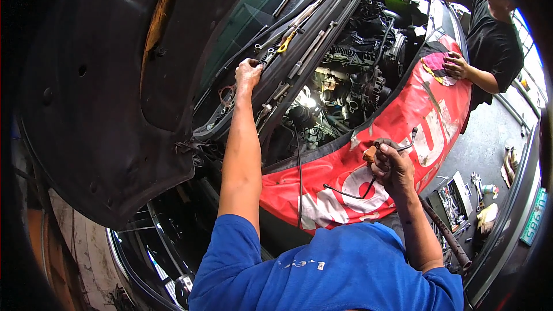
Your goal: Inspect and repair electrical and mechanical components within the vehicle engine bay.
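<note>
My left hand [249,72] has its fingers closed at the windshield cowl beside small metal sockets [267,56]; what they grip is unclear. A yellow-handled dipstick [284,43] and long metal tools [309,52] lie along the cowl. My right hand [390,166] is closed round a bent thin metal tool [410,144], held over the red fender cover [432,138]. An orange object [370,153] shows behind its fingers, and a thin dark line [345,194] curves below it. The open engine bay [345,86] lies between my hands and the co-worker.
A co-worker [489,46] in a dark shirt rests one hand [457,67] on the cover, the other raised at the back. The raised hood [98,92] fills the left. On the right floor are a tool tray [454,198], wrenches [478,187] and a long rusty bar [446,233].
</note>
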Available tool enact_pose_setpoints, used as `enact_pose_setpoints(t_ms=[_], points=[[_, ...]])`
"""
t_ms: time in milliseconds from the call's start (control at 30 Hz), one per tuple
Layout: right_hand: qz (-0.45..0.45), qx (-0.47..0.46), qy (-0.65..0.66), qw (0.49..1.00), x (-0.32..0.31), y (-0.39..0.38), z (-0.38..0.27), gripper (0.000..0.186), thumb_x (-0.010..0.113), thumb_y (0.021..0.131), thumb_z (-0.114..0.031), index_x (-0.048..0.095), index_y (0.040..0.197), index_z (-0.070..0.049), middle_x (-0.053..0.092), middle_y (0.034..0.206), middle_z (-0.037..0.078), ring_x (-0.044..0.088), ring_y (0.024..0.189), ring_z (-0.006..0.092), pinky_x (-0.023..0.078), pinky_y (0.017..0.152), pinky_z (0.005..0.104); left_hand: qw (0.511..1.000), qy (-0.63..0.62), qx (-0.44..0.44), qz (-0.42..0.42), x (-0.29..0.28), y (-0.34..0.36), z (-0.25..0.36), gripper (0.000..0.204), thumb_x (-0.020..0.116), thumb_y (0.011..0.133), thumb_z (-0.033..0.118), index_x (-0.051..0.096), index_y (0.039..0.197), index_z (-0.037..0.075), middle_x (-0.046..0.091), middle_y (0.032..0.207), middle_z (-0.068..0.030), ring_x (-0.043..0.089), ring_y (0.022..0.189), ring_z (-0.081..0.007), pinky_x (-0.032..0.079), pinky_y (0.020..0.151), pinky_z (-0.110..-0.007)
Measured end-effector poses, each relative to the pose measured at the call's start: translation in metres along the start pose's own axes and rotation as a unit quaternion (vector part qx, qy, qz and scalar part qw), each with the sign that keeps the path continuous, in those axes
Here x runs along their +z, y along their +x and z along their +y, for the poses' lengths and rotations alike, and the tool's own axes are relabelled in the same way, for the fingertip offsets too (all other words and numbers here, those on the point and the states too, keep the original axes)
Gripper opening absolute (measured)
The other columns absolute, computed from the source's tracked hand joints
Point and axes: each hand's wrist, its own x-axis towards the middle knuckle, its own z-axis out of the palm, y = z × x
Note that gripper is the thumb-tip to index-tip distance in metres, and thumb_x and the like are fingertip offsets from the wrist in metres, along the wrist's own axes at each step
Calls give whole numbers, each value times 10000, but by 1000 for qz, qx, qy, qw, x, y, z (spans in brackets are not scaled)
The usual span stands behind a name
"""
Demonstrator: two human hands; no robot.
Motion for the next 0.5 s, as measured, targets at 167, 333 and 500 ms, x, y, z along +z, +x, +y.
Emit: enact_pose_setpoints(t_ms=[167,333,500], points=[[7,22,19,1000,-2,2,2,267,679,861,-186,587,1037,-9,414,639,-61,392,542,48,347,487,215,1000,1,14,-15,1,1,-4,301,728,762,314,725,978,103,714,967,-149,684,950,-299,523,865,-398],[-19,16,20,999,-2,5,3,240,666,873,-167,587,1039,-12,410,642,-56,398,557,51,346,492,208,999,-31,29,-18,2,4,-7,313,731,771,270,710,1013,73,717,973,-143,691,943,-277,527,850,-378],[-3,20,12,1000,-1,7,4,229,668,870,-164,596,1023,-10,424,646,-50,400,552,55,350,493,215,991,-91,45,89,-20,-20,6,325,727,778,230,690,1020,17,712,964,-167,690,911,-284,528,827,-365]])
